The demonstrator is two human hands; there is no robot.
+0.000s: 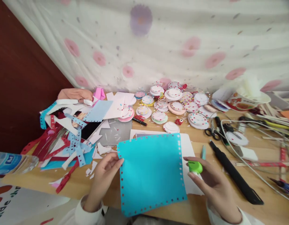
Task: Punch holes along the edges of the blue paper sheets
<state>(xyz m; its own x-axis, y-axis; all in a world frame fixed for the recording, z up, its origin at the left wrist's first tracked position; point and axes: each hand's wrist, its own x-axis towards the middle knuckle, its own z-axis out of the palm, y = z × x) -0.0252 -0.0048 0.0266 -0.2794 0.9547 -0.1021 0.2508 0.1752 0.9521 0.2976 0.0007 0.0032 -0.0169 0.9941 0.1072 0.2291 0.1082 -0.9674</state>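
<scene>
My left hand [105,176] pinches the left edge of a bright blue paper sheet [151,175] between thumb and fingers. Small punched holes run along the sheet's edges. It is held up at the front of the table, over a white sheet [190,181] that shows behind its right side. To the right, my right hand [217,187] grips a small green craft punch [196,167] with thumb and fingers. The punch is apart from the blue sheet's right edge.
Paper scraps and punched strips [75,140] pile up on the left near a water bottle [15,163]. Several layered paper discs with dots [176,107] stand at the back. Scissors [213,133], a black stick-like tool [235,173] and a white cable [244,168] lie on the right.
</scene>
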